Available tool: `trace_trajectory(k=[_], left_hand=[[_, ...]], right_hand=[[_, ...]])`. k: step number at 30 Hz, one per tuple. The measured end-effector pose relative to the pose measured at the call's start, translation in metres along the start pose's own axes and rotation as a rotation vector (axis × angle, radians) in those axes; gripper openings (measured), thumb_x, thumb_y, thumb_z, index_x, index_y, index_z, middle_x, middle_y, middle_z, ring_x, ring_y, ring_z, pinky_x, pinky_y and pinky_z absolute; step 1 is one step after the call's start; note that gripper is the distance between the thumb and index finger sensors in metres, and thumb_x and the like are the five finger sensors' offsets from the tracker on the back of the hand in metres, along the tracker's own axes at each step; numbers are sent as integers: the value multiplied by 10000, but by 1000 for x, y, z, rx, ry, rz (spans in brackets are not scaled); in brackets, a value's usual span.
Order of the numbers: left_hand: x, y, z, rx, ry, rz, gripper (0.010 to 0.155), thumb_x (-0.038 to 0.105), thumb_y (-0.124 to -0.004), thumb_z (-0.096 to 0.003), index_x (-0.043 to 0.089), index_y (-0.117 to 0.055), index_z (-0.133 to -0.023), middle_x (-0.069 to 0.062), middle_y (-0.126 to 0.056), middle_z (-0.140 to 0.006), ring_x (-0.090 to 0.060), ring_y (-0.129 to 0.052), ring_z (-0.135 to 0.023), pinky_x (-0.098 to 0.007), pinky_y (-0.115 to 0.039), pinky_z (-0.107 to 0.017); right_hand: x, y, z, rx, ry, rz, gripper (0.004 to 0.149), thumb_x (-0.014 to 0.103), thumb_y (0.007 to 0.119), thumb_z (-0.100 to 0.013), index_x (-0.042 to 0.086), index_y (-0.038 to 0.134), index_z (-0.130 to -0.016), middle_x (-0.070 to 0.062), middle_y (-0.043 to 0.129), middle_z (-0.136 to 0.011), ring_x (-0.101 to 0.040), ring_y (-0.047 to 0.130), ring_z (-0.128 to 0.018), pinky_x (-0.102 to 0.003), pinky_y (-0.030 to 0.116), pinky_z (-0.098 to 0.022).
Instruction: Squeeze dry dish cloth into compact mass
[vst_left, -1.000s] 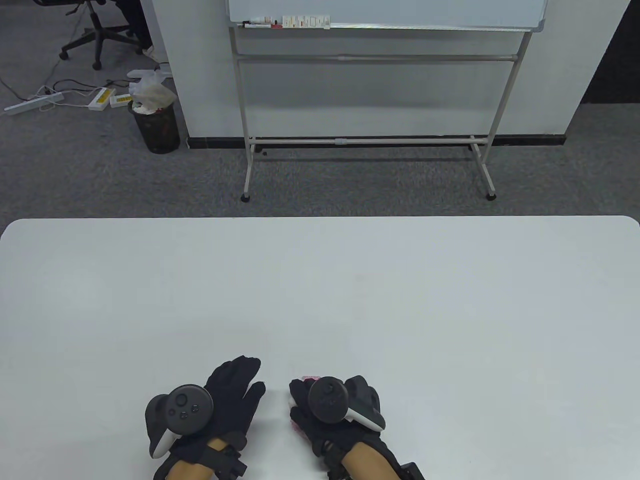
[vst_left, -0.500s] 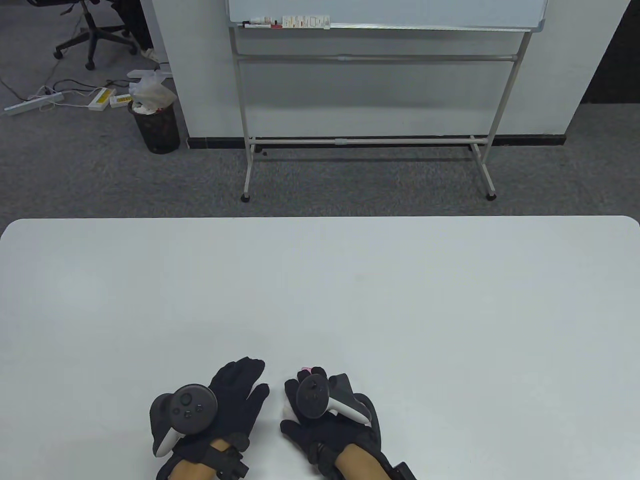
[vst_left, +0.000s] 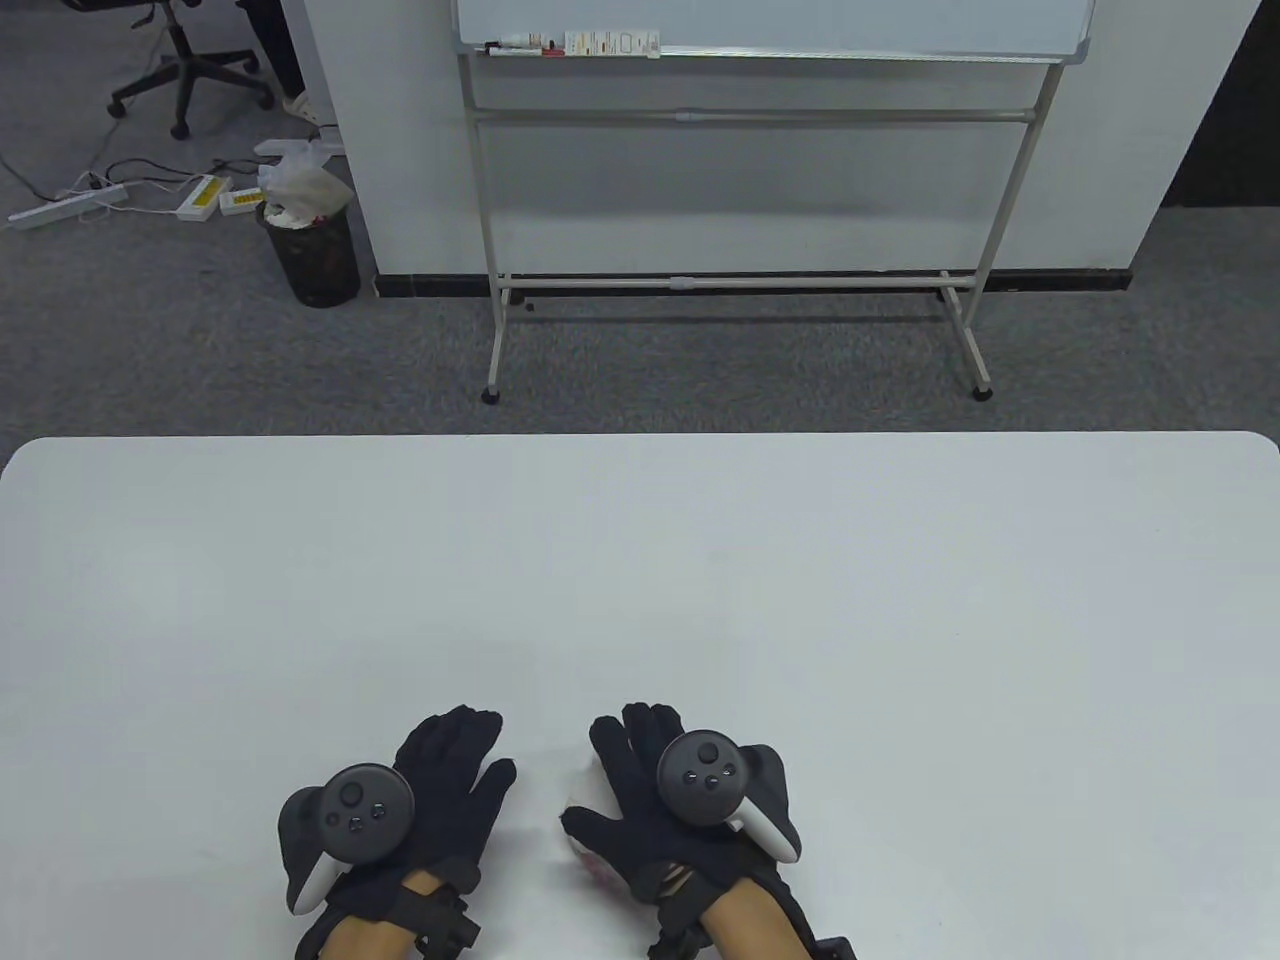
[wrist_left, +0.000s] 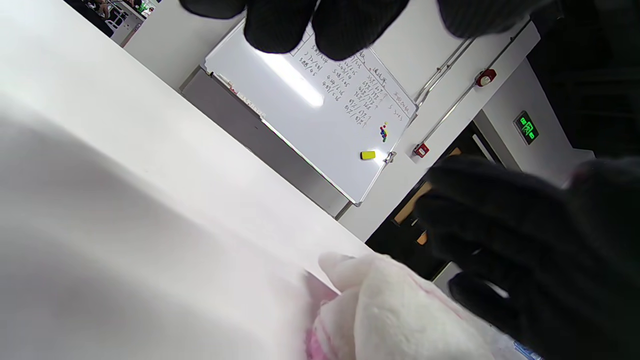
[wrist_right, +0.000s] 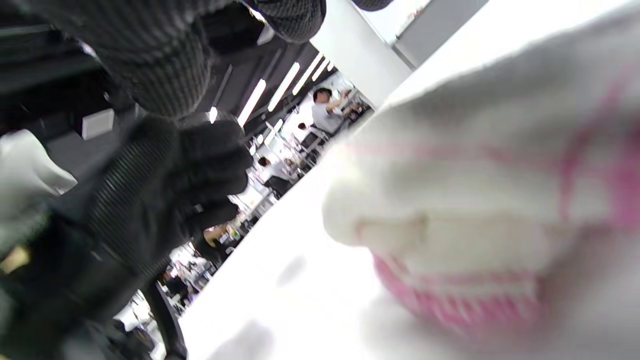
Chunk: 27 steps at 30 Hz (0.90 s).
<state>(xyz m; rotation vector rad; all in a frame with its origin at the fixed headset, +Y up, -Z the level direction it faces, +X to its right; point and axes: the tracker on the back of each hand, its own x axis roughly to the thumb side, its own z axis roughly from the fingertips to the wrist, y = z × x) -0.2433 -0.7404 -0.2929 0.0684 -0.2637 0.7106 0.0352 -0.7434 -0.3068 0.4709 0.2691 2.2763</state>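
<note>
The dish cloth, white with pink stripes, is a bunched lump on the white table near its front edge. It shows close up in the left wrist view and the right wrist view. My right hand lies on top of it with fingers stretched forward and thumb beside the lump's left side, hiding most of it. My left hand rests flat and empty on the table just left of the cloth, apart from it. Its fingertips hang in at the top of its wrist view.
A whiteboard on a stand is on the carpet beyond the table's far edge. A black waste bin, power strips and an office chair are at the far left.
My right hand has opened from a fist around the cloth to fingers stretched out over it, and rolled so the tracker faces up. My left hand slid slightly left and back.
</note>
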Motion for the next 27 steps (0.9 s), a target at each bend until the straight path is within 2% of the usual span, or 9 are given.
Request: trace_trajectory(k=[5,10,14,18,27], left_hand=[[2,-2,-1,2,7,-11,646,607,-600,-552,204,-544,-1054,-145,-476,-1131,-448,-416,-1007,-634,-382,-716],[5,-4,-2,7,3,-27,647,607,-601,-552,204,-541,-1055,-147,-469,-1131,-449,-409,-1007,-633,-376,-715],[5,-5,-3,24,2,-21,647,606,-603,-552,202,-542,-1054,-150,-470,-1130,-449,-405,-1007,-632,-372,-714],[5,-6,-2,27,7,-25,647,605,-605,-551,201,-543,-1053,-150,-471,-1128,-450,-404,-1006,-631,-371,-713],[-5,-3,0,22,36,-31,649,605,-605,-551,199,-540,-1054,-151,-467,-1129,-453,-399,-1006,-632,-368,-712]], right_hand=[[1,-40,17,-233,-31,60,805,601,728,-462,238,336,-1064,-114,249,-1126,-398,182,-1059,-633,193,-723],[-22,-67,26,-359,60,81,772,534,771,-470,225,379,-1059,-115,295,-1123,-402,226,-1061,-637,230,-732],[-46,-76,28,-379,165,66,734,456,790,-481,219,397,-1053,-107,310,-1122,-397,240,-1062,-635,233,-735],[-71,-73,26,-354,275,41,711,414,792,-484,214,409,-1049,-107,315,-1119,-394,234,-1063,-634,224,-735],[-78,-64,18,-320,300,61,697,404,788,-486,211,421,-1047,-107,325,-1119,-392,247,-1063,-631,230,-736]])
